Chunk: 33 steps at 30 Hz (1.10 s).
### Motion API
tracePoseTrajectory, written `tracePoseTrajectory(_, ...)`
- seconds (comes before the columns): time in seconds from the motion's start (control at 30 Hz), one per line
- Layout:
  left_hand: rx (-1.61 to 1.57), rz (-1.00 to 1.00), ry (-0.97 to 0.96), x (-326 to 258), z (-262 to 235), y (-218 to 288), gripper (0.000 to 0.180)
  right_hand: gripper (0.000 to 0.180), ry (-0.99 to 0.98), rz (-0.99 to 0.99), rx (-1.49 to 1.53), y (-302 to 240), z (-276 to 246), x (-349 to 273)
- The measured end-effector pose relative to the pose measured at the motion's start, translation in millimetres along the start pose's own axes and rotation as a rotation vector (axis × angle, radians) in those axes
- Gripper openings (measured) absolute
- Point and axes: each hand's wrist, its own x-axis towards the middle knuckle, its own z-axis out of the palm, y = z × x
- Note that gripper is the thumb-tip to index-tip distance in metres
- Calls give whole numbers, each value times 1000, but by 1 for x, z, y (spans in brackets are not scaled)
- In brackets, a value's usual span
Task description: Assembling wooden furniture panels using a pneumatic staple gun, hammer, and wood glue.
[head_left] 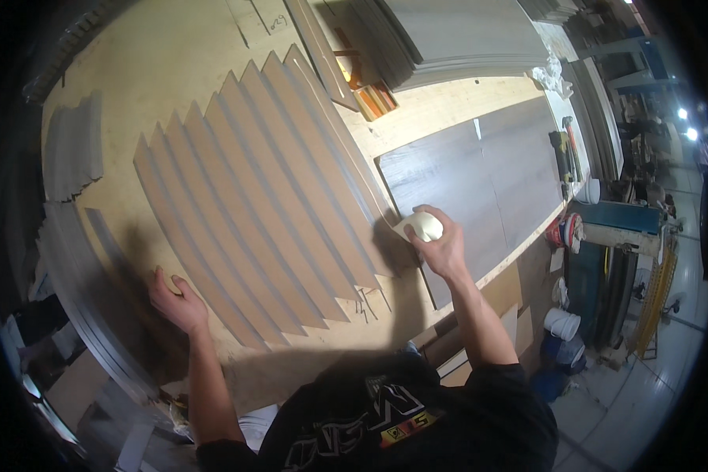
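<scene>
Several long brown strips (267,181) lie fanned out side by side on a plywood workbench (173,55). My left hand (177,303) rests on the near end of the leftmost strip, fingers curled against it. My right hand (439,244) grips a pale rounded object (425,226) and presses it at the near right end of the fan, beside a dark grey panel (480,173). Whether the pale object touches a strip or the panel I cannot tell.
A stack of grey boards (448,31) lies at the far side of the bench. Grey strips (75,149) sit at the left edge. Hand tools (566,153) and a white cup (590,190) are at the right end. Buckets (562,324) stand on the floor.
</scene>
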Motion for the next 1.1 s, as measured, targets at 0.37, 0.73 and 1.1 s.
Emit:
tracePoseTrajectory(0.37, 71, -121, -76, -1, 0, 4, 39, 47, -95, 172, -62, 19, -15, -38)
tracePoseTrajectory(0.73, 24, -28, -3, 7, -7, 6, 38, 43, -40, 18, 332, -60, 6, 64)
tracePoseTrajectory(1.1, 4, -77, -8, 13, -18, 23, 41, 49, -75, -225, 94, -161, 119, 225)
